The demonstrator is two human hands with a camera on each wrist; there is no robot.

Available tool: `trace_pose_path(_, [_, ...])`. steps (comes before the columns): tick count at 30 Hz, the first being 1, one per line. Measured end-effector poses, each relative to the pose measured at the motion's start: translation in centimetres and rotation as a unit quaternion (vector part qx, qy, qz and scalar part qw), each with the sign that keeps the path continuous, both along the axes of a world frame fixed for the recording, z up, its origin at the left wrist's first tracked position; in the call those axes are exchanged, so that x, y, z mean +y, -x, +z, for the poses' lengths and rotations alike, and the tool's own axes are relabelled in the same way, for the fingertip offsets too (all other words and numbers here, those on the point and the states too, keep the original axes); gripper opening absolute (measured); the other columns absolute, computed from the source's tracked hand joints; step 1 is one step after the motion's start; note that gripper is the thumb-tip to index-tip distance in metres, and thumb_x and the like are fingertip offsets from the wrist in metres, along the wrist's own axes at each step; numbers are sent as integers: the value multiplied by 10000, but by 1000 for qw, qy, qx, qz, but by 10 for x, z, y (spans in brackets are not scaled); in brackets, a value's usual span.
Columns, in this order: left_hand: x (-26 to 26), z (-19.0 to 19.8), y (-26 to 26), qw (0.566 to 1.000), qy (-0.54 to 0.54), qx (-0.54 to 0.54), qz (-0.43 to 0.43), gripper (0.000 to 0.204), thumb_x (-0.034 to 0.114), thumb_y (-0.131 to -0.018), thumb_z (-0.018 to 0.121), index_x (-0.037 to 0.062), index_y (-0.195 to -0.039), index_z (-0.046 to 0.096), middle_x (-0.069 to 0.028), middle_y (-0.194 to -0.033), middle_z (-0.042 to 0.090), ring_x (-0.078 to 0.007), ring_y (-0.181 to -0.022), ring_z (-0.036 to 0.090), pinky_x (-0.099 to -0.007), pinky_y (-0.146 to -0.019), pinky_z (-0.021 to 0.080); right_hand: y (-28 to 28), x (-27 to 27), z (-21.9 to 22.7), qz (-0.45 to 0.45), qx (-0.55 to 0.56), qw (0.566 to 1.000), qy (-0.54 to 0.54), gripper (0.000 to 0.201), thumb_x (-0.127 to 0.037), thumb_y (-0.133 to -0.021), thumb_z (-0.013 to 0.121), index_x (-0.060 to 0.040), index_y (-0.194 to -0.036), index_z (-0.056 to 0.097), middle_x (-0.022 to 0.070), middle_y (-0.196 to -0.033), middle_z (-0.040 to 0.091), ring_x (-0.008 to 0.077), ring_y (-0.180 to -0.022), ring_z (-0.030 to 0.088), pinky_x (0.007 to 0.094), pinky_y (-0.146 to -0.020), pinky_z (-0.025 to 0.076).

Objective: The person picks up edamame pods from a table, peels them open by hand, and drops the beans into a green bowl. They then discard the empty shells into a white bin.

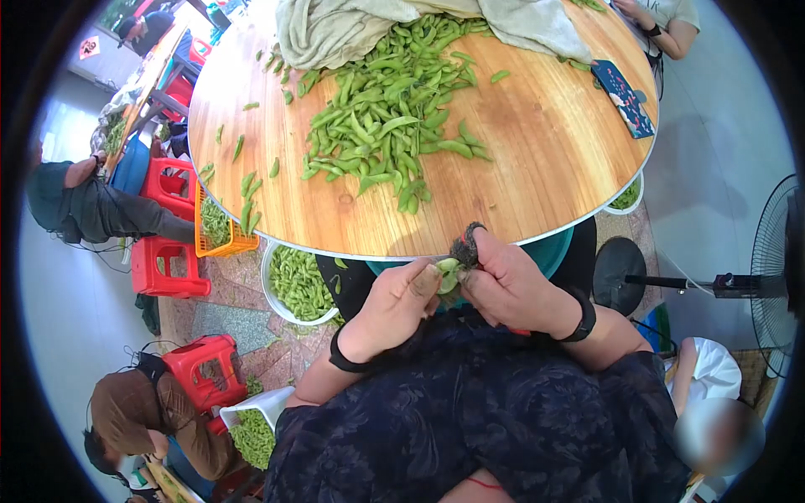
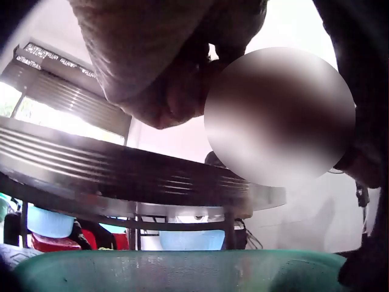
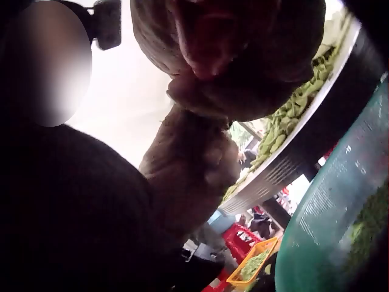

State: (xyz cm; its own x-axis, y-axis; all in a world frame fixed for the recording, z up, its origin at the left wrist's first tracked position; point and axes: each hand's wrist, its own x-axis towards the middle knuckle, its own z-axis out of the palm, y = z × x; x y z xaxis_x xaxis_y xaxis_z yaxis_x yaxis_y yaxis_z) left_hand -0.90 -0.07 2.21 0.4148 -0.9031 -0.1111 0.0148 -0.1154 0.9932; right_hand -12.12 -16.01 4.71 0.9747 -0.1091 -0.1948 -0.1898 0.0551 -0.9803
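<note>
Green edamame (image 1: 449, 275) sits pinched in my left hand (image 1: 397, 305), just off the wooden table (image 1: 549, 159); my right hand (image 1: 518, 289) grips a dark, unclear object (image 1: 463, 246). Light, steady pressure should prevent bruising.

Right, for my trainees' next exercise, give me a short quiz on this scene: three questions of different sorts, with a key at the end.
1. Multiple choice: what lies along the far side of the pod heap on the round table?
A) an orange basket
B) a pale cloth
C) a red stool

2. True or false: in the head view, the floor fan stands to the left of the table.

3. Fill in the word: the left hand pinches a green ____.

Key
1. B
2. False; it stands to the right.
3. pod
</note>
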Motion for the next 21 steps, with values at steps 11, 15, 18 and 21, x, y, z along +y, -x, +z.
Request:
trace_pose_path(11, [-5, -8, 4, 992, -60, -27, -109, 211, 183, -959, 455, -1, -910, 548, -95, -712, 560, -193, -641, 539, -320, -603, 448, 9, -9, -16, -53, -157, 880, 446, 134, -89, -804, 590, -34, -842, 474, 152, -628, 545, 343, -569, 581, 378, -484, 455])
trace_pose_path(15, [0, -6, -3, 971, -22, -113, -208, 184, 178, -902, 518, 8, -840, 551, -146, -701, 570, -300, -638, 584, -345, -586, 455, 13, -20, -14, 70, -173, 906, 380, 162, -117, -805, 607, -28, -812, 471, 165, -635, 537, 350, -606, 583, 400, -512, 441])
trace_pose_path(18, [-1, -6, 0, 973, 10, -97, -210, 183, 175, -877, 540, 6, -809, 543, -158, -686, 551, -329, -639, 580, -358, -567, 443, 15, -20, -12, 112, -141, 932, 314, 174, -127, -811, 607, -30, -807, 463, 170, -636, 533, 364, -609, 573, 411, -515, 431])
trace_pose_path(21, [-2, -13, 0, 967, 18, -151, -205, 197, 174, -880, 538, 4, -779, 536, -163, -647, 522, -322, -599, 555, -368, -543, 426, 15, -20, -13, 120, -111, 946, 280, 173, -129, -809, 604, -35, -801, 459, 173, -629, 528, 380, -608, 562, 419, -516, 427])
